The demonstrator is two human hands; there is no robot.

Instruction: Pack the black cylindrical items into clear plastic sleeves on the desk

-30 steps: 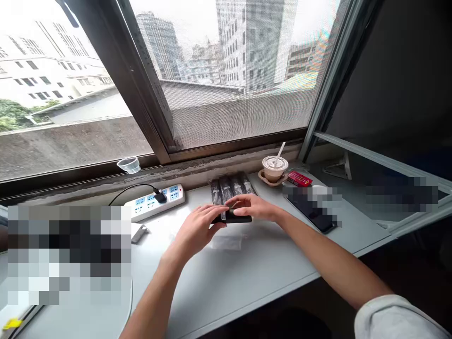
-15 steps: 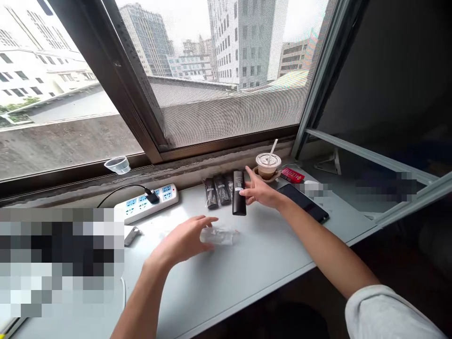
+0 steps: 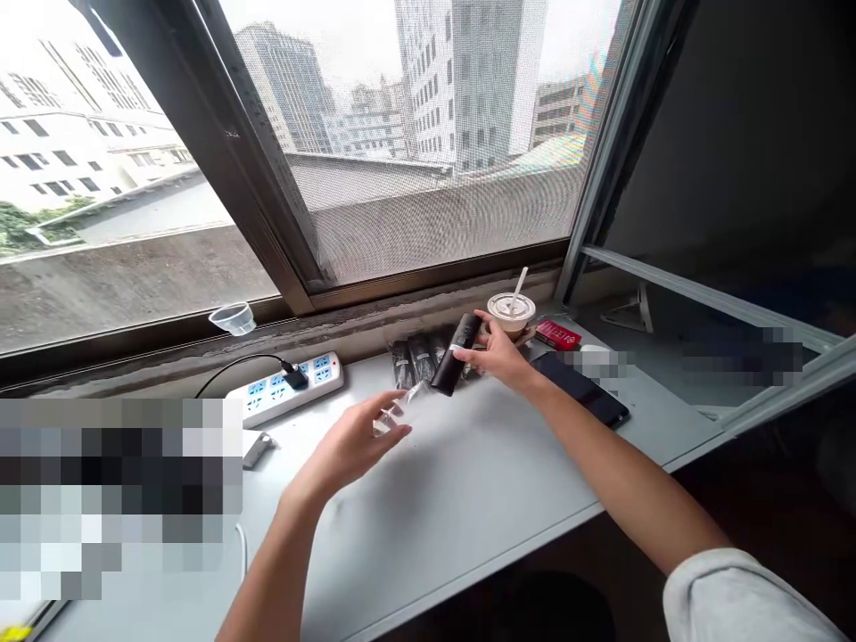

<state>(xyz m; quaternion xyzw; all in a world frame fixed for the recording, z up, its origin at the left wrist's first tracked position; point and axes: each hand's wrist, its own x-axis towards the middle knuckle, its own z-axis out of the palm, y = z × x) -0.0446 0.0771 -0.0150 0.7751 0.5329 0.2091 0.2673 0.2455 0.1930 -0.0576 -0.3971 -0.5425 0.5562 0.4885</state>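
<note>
My right hand (image 3: 496,354) grips a black oblong case (image 3: 456,357) with a small white label, tilted above the table. The fingers are on its upper right side, and the thumb lies near the label. My left hand (image 3: 358,441) is curved round a crumpled clear plastic bag (image 3: 415,390), whose end points towards the case. Part of the bag is hidden by the fingers. Behind the case, several black items in clear wrapping (image 3: 402,364) lie side by side on the grey table (image 3: 455,499).
A lidded drink cup (image 3: 512,309) with a straw, a red box (image 3: 558,334) and a black tablet (image 3: 592,397) are at the right. A power strip (image 3: 267,394) with a black plug is at the left. On the window ledge is a clear plastic tub (image 3: 233,318).
The black case has tilted, its lower end swinging left, and my right hand has turned with it. My left hand and the clear bag have moved up and slightly left.
</note>
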